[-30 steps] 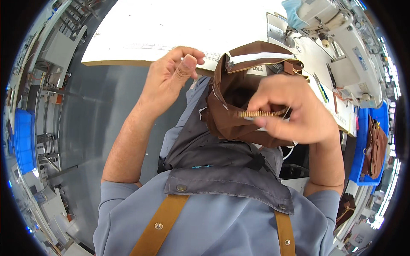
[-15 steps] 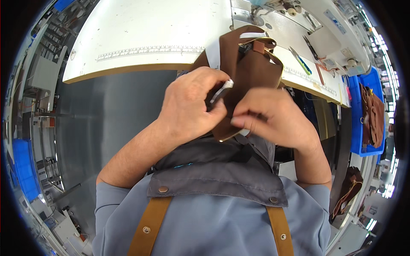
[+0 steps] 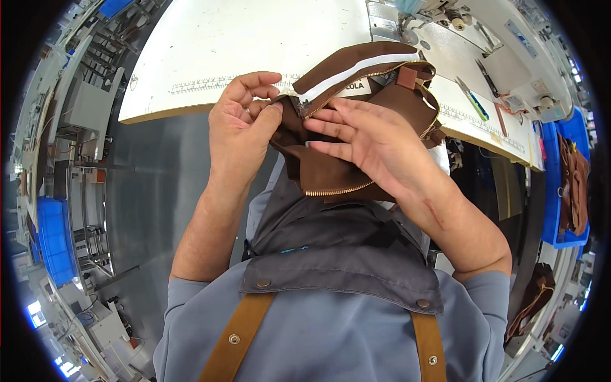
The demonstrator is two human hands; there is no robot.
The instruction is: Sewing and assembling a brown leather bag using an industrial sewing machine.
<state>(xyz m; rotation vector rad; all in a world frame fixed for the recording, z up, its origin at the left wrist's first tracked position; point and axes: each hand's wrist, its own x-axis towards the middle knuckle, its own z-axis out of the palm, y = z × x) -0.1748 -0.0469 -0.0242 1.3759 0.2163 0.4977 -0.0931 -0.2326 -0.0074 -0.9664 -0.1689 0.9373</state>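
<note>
A brown fabric bag (image 3: 344, 167), its mouth spread apart, rests between my hands at the table's front edge. Gold-toothed zipper (image 3: 340, 190) runs round its edges, and a white strip (image 3: 363, 66) follows the far flap. A small reddish-brown tab (image 3: 406, 77) sits at the right end. My left hand (image 3: 245, 118) is closed, thumb and finger pinching the bag's left edge. Over the opening, my right hand (image 3: 369, 137) has its fingers stretched and apart, their tips touching the bag beside a zipper end. Its palm hides part of the bag.
The white table (image 3: 254, 38) carries a printed ruler strip (image 3: 223, 83). At the right stand a sewing machine (image 3: 519, 54), thread snips (image 3: 472, 99) and tweezers (image 3: 489, 77). Beyond the table's right end, a blue bin (image 3: 563, 239) contains brown pieces. Another brown piece (image 3: 531, 302) lies lower right.
My left hand has gone up and left, from a small whitish item to the bag's edge. My right hand has opened out and moved up. The bag's far flap has swung out, exposing the opening.
</note>
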